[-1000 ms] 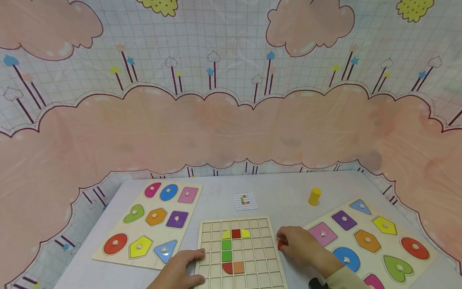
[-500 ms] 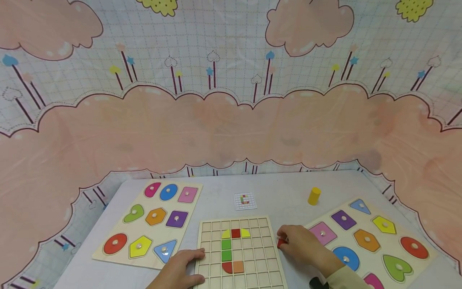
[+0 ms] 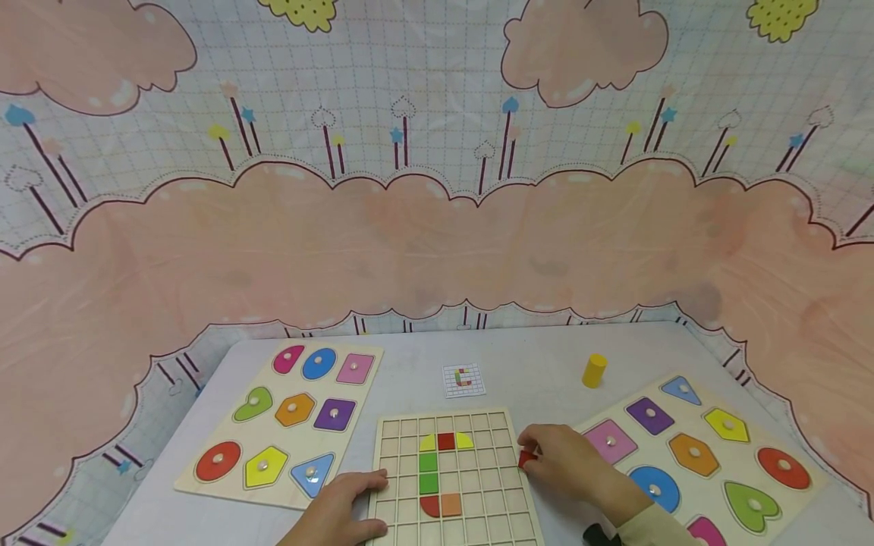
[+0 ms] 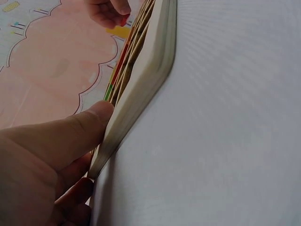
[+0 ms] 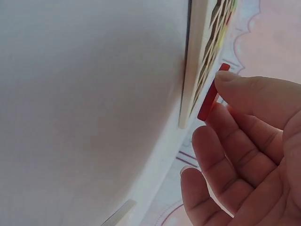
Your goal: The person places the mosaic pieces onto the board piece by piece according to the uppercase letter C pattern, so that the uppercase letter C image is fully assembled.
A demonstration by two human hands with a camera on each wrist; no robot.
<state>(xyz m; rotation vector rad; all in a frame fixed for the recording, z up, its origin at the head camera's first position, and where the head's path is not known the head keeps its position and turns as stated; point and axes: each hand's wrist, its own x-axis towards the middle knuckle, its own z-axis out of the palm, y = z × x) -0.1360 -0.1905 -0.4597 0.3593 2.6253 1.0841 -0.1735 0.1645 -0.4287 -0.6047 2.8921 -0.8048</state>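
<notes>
A wooden grid board (image 3: 481,485) lies in front of me. Its cells hold two yellow quarter-round tiles (image 3: 464,440), a red square tile (image 3: 446,441), two green square tiles (image 3: 428,483), a red quarter-round tile (image 3: 430,506) and an orange square tile (image 3: 451,505). My left hand (image 3: 334,508) touches the board's left edge with spread thumb and fingers; the left wrist view shows the thumb at the rim. Thumb and fingertips of my right hand (image 3: 563,462) pinch a thin red tile (image 5: 214,94) beside the board's right edge. Its full outline is hidden.
A small pattern card (image 3: 464,381) lies behind the board. Peg puzzle boards with coloured shapes flank it, one puzzle board (image 3: 269,428) at left and another puzzle board (image 3: 737,462) at right, partly under the right forearm. A yellow cylinder (image 3: 595,371) stands at the back right.
My right hand has shifted slightly left, bringing the pinched red tile closer to the board's right edge. The left hand and the board have stayed in place.
</notes>
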